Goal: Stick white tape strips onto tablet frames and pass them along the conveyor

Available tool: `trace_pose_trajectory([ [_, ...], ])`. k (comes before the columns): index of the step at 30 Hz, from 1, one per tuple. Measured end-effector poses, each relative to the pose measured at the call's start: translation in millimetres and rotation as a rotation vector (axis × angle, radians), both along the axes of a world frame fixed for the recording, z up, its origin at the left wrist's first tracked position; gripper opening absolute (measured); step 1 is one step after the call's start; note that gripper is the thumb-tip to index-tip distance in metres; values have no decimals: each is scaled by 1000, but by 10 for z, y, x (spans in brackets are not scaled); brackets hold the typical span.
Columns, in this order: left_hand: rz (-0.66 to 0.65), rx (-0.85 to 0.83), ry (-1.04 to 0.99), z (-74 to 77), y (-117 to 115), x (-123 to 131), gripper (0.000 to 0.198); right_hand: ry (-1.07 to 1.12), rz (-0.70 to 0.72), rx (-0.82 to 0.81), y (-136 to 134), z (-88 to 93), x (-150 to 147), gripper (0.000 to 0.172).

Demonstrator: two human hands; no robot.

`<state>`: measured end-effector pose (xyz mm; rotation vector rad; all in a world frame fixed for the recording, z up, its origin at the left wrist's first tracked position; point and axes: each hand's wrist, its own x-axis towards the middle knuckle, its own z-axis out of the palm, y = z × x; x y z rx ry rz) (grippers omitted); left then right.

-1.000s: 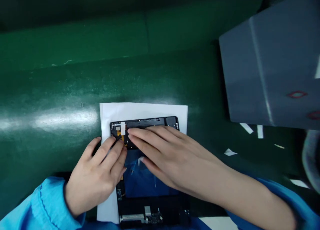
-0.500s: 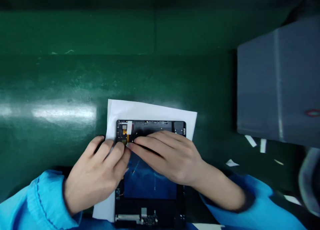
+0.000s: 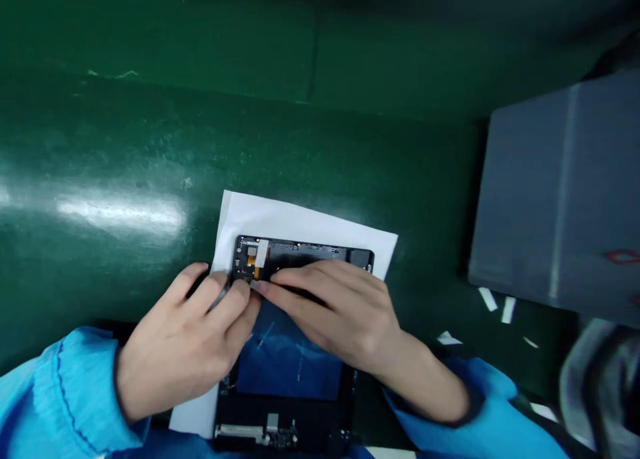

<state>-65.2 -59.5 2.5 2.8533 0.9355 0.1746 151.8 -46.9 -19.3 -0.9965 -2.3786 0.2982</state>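
Observation:
An opened tablet [image 3: 285,406] with a dark frame, a blue sheet in its middle and bare circuit parts lies under my hands. My left hand [image 3: 193,332] is closed at the tablet's upper left edge, its fingers curled over the frame. From the right, my right hand [image 3: 340,306] reaches across the blue sheet, thumb and fingers drawn together. At its thumb tip is a small pale strip [image 3: 255,284], touching the left fingers, just below an orange flex cable [image 3: 257,271]. White tape [image 3: 262,253] sits above that cable. The fingertips hide part of the contact.
White paper [image 3: 300,214] lies beneath the tablet on a green work surface [image 3: 125,146]. A large grey box [image 3: 525,199] stands at right. Scraps of white paper [image 3: 449,338] and strips [image 3: 488,299] are scattered near it. A striped rounded thing [image 3: 587,379] is at lower right.
The view has tilted and shifted slightly, so the tablet and box appear turned. Both hands stay at the same spot on the tablet, with only slight finger movement.

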Motion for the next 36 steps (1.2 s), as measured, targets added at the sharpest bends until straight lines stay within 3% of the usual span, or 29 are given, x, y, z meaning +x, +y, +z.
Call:
trace_pose_trajectory([
  [15, 2, -20, 0, 7, -3, -2, 33, -121, 122, -22, 43, 8, 96, 19],
  [25, 8, -21, -81, -22, 62, -22, 36, -201, 145, 59, 103, 116, 66, 31],
  [31, -6, 53, 73, 56, 62, 28, 38, -191, 195, 135, 156, 66, 87, 23],
  [36, -23, 108, 124, 71, 48, 55, 39, -283, 230, 187, 165, 87, 136, 29],
])
